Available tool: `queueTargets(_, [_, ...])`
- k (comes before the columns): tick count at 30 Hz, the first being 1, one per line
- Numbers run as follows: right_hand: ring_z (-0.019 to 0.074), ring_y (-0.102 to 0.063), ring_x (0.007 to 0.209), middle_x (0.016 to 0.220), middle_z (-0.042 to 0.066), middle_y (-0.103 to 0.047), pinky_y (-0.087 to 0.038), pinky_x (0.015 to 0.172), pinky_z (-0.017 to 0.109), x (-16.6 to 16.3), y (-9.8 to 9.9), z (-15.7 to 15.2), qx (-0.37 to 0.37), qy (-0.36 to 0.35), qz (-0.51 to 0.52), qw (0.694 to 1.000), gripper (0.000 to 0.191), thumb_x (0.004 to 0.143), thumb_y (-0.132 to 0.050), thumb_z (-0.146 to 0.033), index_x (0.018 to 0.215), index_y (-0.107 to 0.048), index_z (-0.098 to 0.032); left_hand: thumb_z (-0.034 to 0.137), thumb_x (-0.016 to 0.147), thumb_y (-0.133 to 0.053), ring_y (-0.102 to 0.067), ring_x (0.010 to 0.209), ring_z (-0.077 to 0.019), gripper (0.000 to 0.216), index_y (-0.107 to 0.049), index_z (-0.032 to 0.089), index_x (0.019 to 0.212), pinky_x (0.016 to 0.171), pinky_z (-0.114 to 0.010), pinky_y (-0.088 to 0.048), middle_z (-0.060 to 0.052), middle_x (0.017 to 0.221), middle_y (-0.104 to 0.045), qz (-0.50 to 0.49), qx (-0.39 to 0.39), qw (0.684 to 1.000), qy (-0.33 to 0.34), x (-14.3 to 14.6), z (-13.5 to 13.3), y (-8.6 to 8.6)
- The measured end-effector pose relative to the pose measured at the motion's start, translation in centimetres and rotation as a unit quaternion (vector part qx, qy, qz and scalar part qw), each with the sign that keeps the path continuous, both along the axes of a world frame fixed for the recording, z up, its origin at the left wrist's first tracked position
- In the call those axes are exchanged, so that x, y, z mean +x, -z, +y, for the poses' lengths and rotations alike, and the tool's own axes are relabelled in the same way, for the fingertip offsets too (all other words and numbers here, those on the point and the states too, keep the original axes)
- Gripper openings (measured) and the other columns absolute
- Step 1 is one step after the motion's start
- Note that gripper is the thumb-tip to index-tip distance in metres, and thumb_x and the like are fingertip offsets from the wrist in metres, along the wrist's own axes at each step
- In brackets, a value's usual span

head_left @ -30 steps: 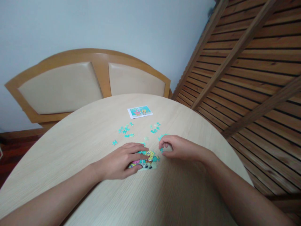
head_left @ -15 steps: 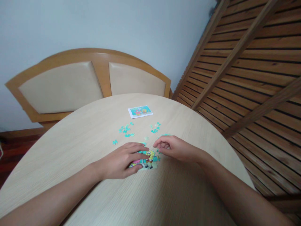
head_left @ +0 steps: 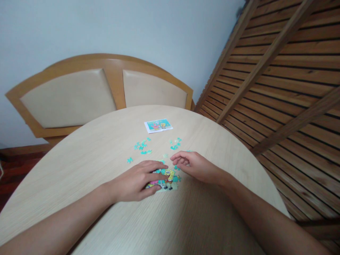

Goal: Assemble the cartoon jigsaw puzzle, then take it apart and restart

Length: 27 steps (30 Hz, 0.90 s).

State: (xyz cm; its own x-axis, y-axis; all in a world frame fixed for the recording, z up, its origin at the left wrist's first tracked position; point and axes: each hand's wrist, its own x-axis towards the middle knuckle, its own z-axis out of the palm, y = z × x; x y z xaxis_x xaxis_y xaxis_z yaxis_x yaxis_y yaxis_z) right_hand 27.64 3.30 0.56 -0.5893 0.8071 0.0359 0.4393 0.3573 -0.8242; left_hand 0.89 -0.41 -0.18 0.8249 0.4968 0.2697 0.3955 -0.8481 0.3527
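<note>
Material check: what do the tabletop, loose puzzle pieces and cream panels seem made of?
Tabletop: pale wood or wood-look laminate, fairly matt, with fine grain streaks.
Loose puzzle pieces: likely printed card, being thin and flat; too small to confirm.
Cream panels: possibly leather or imitation, smooth with slight sheen.

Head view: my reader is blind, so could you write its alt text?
A person's left hand lies spread over a partly assembled cartoon puzzle, the curled right hand close beside it. Loose pieces and a picture sheet lie beyond on a round table.
</note>
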Motion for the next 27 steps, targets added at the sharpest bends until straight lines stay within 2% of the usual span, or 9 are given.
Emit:
queueTargets(8, [0.0178, -0.072, 0.096, 0.103, 0.008, -0.077, -0.055, 0.088, 0.032, 0.8, -0.7, 0.2, -0.007, -0.009, -0.01, 1.0, 0.03, 0.094, -0.054, -0.021, 0.121, -0.064, -0.016, 0.026, 0.098, -0.056, -0.056, 0.128, -0.0286, 0.038, -0.06, 0.027, 0.136, 0.108, -0.049, -0.048, -0.01, 0.141, -0.058, 0.004, 0.012, 0.999, -0.032, 0.0, 0.1, 0.4])
queueTargets(12, [0.017, -0.072, 0.09, 0.101, 0.008, -0.076, -0.056, 0.083, 0.031, 1.0, -1.0, 0.2, -0.023, -0.009, -0.009, 1.0, 0.035, 0.092, -0.057, -0.022, 0.125, -0.062, -0.014, 0.026, 0.099, -0.054, -0.056, 0.127, -0.0287, 0.037, -0.06, 0.027, 0.135, 0.108, -0.05, -0.047, -0.01, 0.139, -0.059, 0.0, 0.018, 0.998, -0.056, 0.0, 0.1, 0.4])
queueTargets(22, [0.0154, -0.066, 0.075, 0.09, 0.004, -0.074, -0.051, 0.07, 0.027, 0.9, -1.4, -0.2, 0.011, -0.006, -0.093, 0.996, 0.037, 0.082, -0.062, -0.017, 0.118, -0.068, -0.016, 0.027, 0.1, -0.052, -0.055, 0.128, -0.0289, 0.037, -0.058, 0.026, 0.137, 0.109, -0.049, -0.046, -0.01, 0.14, -0.058, 0.006, 0.022, 0.998, -0.062, 0.0, 0.1, 0.5])
queueTargets(27, [0.0156, -0.063, 0.068, 0.078, 0.002, -0.071, -0.046, 0.063, 0.026, 1.3, -1.9, -0.2, 0.016, 0.011, -0.144, 0.989, 0.026, 0.082, -0.062, -0.022, 0.105, -0.073, -0.017, 0.028, 0.101, -0.051, -0.055, 0.129, -0.0287, 0.037, -0.058, 0.026, 0.138, 0.109, -0.05, -0.045, -0.01, 0.141, -0.057, 0.021, 0.019, 0.997, -0.066, -0.1, 0.2, 0.5])
